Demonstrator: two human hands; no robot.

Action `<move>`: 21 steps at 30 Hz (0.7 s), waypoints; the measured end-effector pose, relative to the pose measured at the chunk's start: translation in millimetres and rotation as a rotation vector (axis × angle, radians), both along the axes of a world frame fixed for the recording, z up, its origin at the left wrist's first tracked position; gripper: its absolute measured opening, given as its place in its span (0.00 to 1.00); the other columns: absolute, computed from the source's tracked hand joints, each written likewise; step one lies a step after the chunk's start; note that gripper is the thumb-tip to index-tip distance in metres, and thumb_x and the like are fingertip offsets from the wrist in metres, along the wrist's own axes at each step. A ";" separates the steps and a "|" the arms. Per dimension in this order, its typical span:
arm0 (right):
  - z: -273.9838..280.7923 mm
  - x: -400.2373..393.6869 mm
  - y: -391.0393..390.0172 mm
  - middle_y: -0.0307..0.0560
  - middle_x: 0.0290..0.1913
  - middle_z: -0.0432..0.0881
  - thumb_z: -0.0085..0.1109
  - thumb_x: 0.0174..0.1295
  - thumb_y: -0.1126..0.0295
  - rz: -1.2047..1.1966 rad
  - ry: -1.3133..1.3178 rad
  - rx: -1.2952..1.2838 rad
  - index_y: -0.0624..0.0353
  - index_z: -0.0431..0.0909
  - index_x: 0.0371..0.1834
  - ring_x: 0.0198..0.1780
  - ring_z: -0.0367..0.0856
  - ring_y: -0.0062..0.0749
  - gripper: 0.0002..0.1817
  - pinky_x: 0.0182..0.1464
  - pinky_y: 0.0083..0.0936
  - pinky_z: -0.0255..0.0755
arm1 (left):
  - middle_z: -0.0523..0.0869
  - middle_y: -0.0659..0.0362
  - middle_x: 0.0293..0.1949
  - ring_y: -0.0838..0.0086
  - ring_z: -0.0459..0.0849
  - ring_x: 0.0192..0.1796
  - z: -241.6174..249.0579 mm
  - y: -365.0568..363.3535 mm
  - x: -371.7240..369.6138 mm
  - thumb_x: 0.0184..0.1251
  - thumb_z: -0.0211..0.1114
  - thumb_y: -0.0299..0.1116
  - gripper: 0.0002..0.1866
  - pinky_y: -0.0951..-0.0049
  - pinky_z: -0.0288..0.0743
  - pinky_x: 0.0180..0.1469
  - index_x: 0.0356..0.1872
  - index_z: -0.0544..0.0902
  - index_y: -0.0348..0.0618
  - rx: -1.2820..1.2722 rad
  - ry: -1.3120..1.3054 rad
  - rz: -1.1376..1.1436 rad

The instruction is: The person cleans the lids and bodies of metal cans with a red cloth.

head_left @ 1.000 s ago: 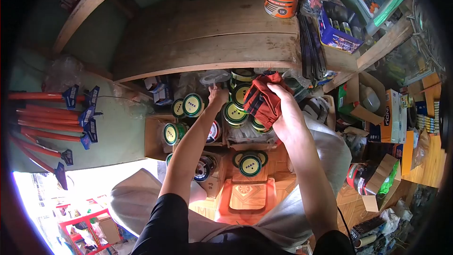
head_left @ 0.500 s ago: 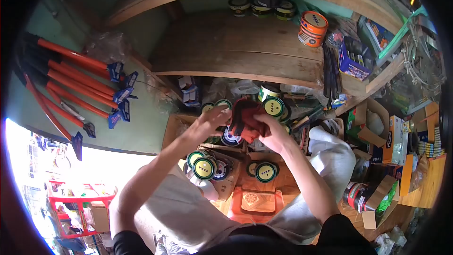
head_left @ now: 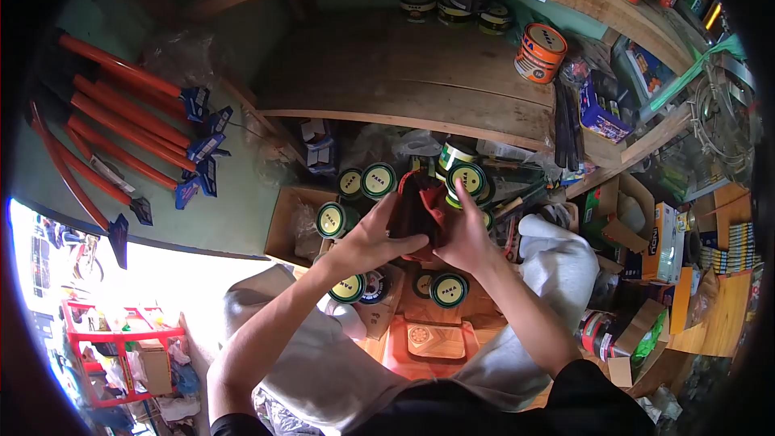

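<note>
Both hands, left hand [head_left: 373, 236] and right hand [head_left: 462, 236], clutch the red cloth [head_left: 420, 211] bunched against green-lidded tins [head_left: 378, 181] under the wooden shelf [head_left: 387, 101]; it looks soft, light, easily gathered anywhere.

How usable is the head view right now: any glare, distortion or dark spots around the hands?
Head view: strong fisheye, so the wooden shelf bows and the corners go black; the doorway at lower left is blown out white; both hands on the red cloth are evenly lit and fairly sharp; the cans under the shelf sit in shadow.
</note>
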State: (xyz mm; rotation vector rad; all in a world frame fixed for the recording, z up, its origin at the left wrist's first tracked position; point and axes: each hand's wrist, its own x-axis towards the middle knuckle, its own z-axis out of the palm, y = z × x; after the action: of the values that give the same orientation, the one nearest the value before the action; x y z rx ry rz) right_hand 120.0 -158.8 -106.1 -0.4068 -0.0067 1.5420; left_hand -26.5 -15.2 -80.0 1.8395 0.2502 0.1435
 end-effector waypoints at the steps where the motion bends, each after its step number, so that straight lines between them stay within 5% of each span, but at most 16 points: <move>1: -17.2 -0.8 3.3 0.45 0.69 0.76 0.37 0.74 0.32 -0.007 0.001 0.032 0.50 0.69 0.72 0.70 0.73 0.39 0.38 0.70 0.52 0.65 | 0.79 0.51 0.62 0.71 0.78 0.64 1.7 -4.3 0.1 0.65 0.76 0.35 0.40 0.69 0.73 0.66 0.73 0.63 0.35 0.182 0.128 0.073; 3: -35.3 1.8 9.7 0.39 0.69 0.76 0.36 0.75 0.32 0.058 0.026 0.245 0.47 0.70 0.71 0.70 0.72 0.38 0.37 0.71 0.51 0.62 | 0.81 0.49 0.61 0.71 0.80 0.62 -3.6 -10.3 0.1 0.63 0.76 0.33 0.40 0.69 0.74 0.65 0.72 0.65 0.34 0.316 0.144 0.170; 7: -22.4 -2.7 4.1 0.33 0.57 0.84 0.46 0.74 0.35 -0.117 -0.079 -0.121 0.42 0.75 0.64 0.62 0.77 0.28 0.29 0.68 0.51 0.64 | 0.83 0.46 0.57 0.70 0.83 0.58 6.7 -1.0 5.5 0.62 0.76 0.31 0.35 0.70 0.76 0.63 0.68 0.70 0.31 0.233 0.161 0.110; 10: -39.4 3.0 5.7 0.33 0.58 0.83 0.48 0.73 0.35 -0.164 -0.035 -0.220 0.42 0.75 0.65 0.60 0.79 0.27 0.30 0.69 0.56 0.63 | 0.85 0.47 0.54 0.70 0.84 0.56 18.5 4.3 11.5 0.63 0.75 0.30 0.31 0.70 0.77 0.61 0.65 0.73 0.31 0.143 0.159 0.144; 13: -39.4 7.8 -0.5 0.34 0.62 0.81 0.49 0.73 0.36 -0.152 -0.091 0.035 0.45 0.73 0.69 0.60 0.79 0.28 0.32 0.69 0.62 0.62 | 0.86 0.48 0.53 0.71 0.85 0.55 18.5 16.2 12.9 0.64 0.74 0.30 0.31 0.70 0.78 0.61 0.66 0.73 0.31 0.100 0.144 0.190; 16: -22.1 10.9 -2.8 0.36 0.62 0.80 0.56 0.71 0.40 -0.138 0.005 0.043 0.49 0.70 0.72 0.59 0.80 0.29 0.34 0.69 0.58 0.65 | 0.88 0.50 0.49 0.72 0.85 0.52 36.0 19.7 11.5 0.64 0.73 0.31 0.29 0.71 0.78 0.59 0.64 0.76 0.32 0.213 0.192 0.282; 17: -17.9 10.5 -2.4 0.38 0.61 0.81 0.60 0.71 0.46 -0.159 -0.114 0.021 0.51 0.70 0.72 0.58 0.81 0.29 0.32 0.68 0.50 0.68 | 0.89 0.46 0.42 0.71 0.88 0.45 41.9 22.6 12.0 0.60 0.68 0.35 0.24 0.69 0.80 0.51 0.56 0.81 0.32 0.247 0.194 0.278; 21: -10.0 14.7 -6.9 0.44 0.59 0.81 0.67 0.68 0.66 -0.168 -0.750 -0.113 0.59 0.70 0.70 0.58 0.80 0.27 0.29 0.63 0.30 0.74 | 0.90 0.49 0.43 0.72 0.86 0.46 56.9 42.6 3.1 0.60 0.68 0.32 0.23 0.71 0.78 0.53 0.56 0.82 0.32 0.228 0.271 0.167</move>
State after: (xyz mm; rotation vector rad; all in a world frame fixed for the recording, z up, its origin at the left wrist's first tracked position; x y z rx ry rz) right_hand 134.7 -165.7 -116.1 -1.0293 -0.4588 1.1544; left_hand -23.4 27.4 -23.1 2.0633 0.5981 0.0377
